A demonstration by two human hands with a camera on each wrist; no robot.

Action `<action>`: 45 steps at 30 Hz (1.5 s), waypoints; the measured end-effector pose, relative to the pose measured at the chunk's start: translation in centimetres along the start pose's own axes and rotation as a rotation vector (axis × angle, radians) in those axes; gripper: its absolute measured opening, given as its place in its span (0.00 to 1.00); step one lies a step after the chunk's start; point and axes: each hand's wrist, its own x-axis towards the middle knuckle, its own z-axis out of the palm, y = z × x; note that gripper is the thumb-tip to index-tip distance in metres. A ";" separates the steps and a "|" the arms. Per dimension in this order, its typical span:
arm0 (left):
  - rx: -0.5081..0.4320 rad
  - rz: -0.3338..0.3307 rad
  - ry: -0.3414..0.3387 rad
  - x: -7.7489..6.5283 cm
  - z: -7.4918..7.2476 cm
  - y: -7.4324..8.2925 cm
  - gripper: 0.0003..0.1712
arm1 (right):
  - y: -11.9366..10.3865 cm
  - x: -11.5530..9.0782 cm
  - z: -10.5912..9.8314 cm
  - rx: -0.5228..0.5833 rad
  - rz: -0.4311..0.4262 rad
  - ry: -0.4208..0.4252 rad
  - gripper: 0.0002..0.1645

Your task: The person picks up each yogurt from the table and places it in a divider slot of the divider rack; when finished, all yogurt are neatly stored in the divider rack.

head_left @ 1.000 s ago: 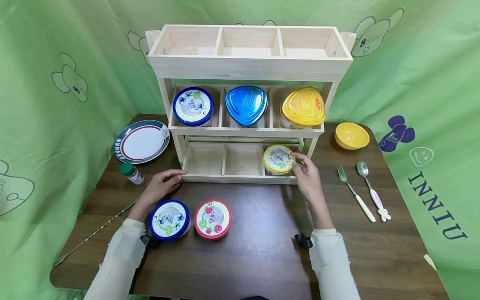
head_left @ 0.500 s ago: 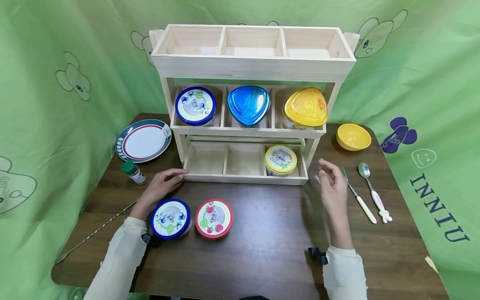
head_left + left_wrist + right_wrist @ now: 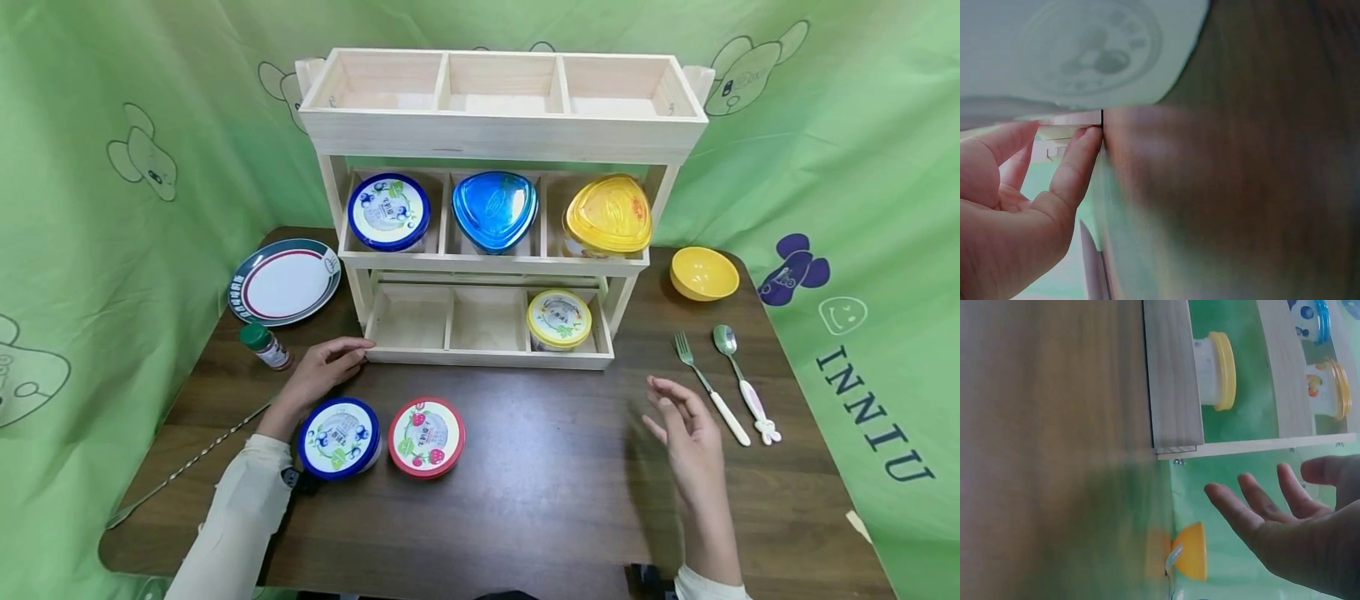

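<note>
Occupying the left rear of the dark wooden table (image 3: 525, 508), one white plate (image 3: 287, 285) with dark patterned rim. Just in front of it, one small bottle (image 3: 265, 346), green cap. Next, my left hand (image 3: 318, 379), fingers bent, thumb and fingertips pinching the left end of the bottom front board of the pale wooden rack (image 3: 502, 137). Near that wrist, one blueberry tub (image 3: 340, 437), blue lid; just to its right, one red-lidded tub (image 3: 426, 437); both on the table before the rack. Rack: three tiers, three compartments each. Middle tier, left to right, one per compartment: a round blue-lidded tub (image 3: 388, 212), a triangular blue-lidded tub (image 3: 495, 212), a triangular yellow-lidded tub (image 3: 609, 214). Bottom tier: one round yellow-lidded tub (image 3: 559, 321), upright in the right-hand compartment, apart from both my hands. Farther right, my right hand (image 3: 686, 433), raised over the table, fingers loosely bent and spread, nothing in my grasp. Beyond it, near the rack's right side, one yellow bowl (image 3: 703, 273); beside my hand, one fork (image 3: 711, 387), white handle nearest me; last, one spoon (image 3: 747, 383), pale handle.
</note>
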 end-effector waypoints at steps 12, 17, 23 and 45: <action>-0.012 -0.003 0.002 0.0 0.1 0.1 0.25 | 1.0 -2.4 2.2 -0.184 0.016 -0.230 0.23; -0.013 0.016 -0.007 -0.1 0.0 0.0 0.25 | 1.2 -3.2 4.4 -0.175 0.032 -0.327 0.24; -0.013 0.031 -0.016 -0.1 -0.2 -0.2 0.25 | 2.0 -4.4 7.1 -0.125 -0.046 -0.409 0.27; -0.017 0.017 -0.008 0.0 0.0 0.0 0.25 | 2.0 -6.1 15.3 -0.201 -0.101 -0.708 0.25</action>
